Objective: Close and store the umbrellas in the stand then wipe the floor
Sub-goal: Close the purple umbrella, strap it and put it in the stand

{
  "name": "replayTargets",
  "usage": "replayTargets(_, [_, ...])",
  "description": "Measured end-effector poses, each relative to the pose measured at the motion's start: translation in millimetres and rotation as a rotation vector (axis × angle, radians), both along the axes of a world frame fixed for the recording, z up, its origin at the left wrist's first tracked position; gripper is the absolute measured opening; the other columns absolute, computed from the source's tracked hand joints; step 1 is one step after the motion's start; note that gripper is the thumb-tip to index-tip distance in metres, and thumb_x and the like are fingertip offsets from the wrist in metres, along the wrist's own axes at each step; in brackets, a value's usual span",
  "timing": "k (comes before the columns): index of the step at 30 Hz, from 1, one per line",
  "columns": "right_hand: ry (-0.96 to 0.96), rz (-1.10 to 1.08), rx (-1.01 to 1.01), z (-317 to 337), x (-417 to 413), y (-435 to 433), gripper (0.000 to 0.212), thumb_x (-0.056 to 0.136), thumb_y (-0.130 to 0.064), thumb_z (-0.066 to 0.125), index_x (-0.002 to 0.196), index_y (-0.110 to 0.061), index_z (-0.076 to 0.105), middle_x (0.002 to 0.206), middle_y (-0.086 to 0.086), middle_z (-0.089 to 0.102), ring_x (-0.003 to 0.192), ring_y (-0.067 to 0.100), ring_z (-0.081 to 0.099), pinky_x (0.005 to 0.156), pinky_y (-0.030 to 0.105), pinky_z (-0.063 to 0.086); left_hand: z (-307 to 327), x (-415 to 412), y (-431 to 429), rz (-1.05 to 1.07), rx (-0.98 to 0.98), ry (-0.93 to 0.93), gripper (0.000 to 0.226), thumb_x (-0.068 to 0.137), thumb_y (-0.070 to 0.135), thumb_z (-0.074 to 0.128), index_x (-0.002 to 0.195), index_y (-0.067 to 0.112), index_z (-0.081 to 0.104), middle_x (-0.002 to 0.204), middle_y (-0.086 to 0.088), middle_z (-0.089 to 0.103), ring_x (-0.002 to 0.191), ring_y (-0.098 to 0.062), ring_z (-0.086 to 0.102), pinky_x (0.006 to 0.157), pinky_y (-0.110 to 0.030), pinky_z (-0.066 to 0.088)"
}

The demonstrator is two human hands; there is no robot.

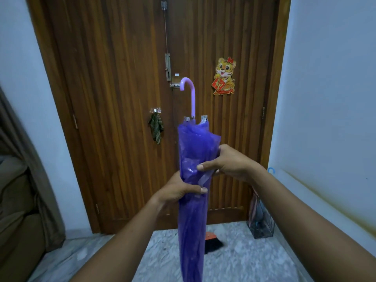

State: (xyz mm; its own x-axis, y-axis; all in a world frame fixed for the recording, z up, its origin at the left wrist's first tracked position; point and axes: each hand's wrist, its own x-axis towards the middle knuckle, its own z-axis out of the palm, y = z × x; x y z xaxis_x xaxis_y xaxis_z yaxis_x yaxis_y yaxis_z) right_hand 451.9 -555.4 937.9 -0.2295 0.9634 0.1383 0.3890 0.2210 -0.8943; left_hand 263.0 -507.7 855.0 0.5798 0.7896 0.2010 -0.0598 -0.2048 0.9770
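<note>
A folded purple umbrella (193, 210) stands upright in front of me, its pale pink hooked handle (190, 92) pointing up and its tip below the frame. My left hand (181, 189) grips the bunched canopy at mid-height. My right hand (227, 161) wraps around the canopy just above, its thumb on the fabric beside the loose closing strap (204, 178). A wire umbrella stand (260, 220) sits on the floor at the right of the door, holding a folded umbrella whose blue handle (271, 169) shows above my right forearm.
A closed wooden double door (122, 98) fills the wall ahead, with a cloth (155, 127) hanging from a hook. A brush (213, 242) with an orange top lies on the marbled floor (244, 261). A brown sofa (18, 220) and curtain are at left.
</note>
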Motion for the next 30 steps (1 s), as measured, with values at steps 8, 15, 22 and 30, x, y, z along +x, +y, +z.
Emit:
replayTargets(8, [0.026, 0.055, -0.076, 9.5, 20.7, -7.4, 0.025, 0.09, -0.005, 0.069, 0.113, 0.004, 0.068, 0.111, 0.018, 0.073, 0.103, 0.026, 0.073, 0.089, 0.039, 0.059, -4.5, 6.8, -8.9, 0.038, -0.218, -0.192, 0.054, 0.07, 0.024, 0.082, 0.12, 0.009, 0.065, 0.1, -0.011, 0.073, 0.086, -0.023, 0.071, 0.076, -0.037, 0.058])
replayTargets(15, [0.209, -0.037, -0.13, -0.6, 28.6, -12.8, 0.025, 0.096, -0.017, 0.064, 0.112, 0.0, 0.072, 0.099, 0.016, 0.074, 0.081, 0.02, 0.07, 0.071, 0.028, 0.06, 3.3, -2.2, 2.7, 0.238, -0.223, -0.288, 0.058, 0.065, 0.022, 0.081, 0.119, 0.006, 0.065, 0.098, -0.013, 0.073, 0.084, -0.026, 0.071, 0.073, -0.037, 0.059])
replayTargets(22, [0.216, -0.21, -0.053, -8.9, 15.7, -8.0, 0.019, 0.096, -0.022, 0.063, 0.095, -0.009, 0.077, 0.068, 0.001, 0.053, 0.049, 0.007, 0.04, 0.043, 0.019, 0.032, 11.7, -9.1, 5.2, 0.166, -0.259, -0.28, 0.053, 0.056, 0.021, 0.073, 0.106, 0.009, 0.063, 0.087, -0.007, 0.068, 0.076, -0.021, 0.067, 0.072, -0.037, 0.056])
replayTargets(30, [0.17, -0.173, -0.012, -7.8, 9.8, -12.9, 0.025, 0.092, -0.033, 0.069, 0.076, -0.014, 0.072, 0.056, -0.002, 0.047, 0.046, 0.008, 0.037, 0.045, 0.02, 0.031, 14.6, -5.1, 5.3, 0.115, -0.417, -0.378, 0.012, 0.073, 0.004, 0.051, 0.07, 0.005, 0.062, 0.062, -0.006, 0.057, 0.057, -0.015, 0.059, 0.064, -0.03, 0.056])
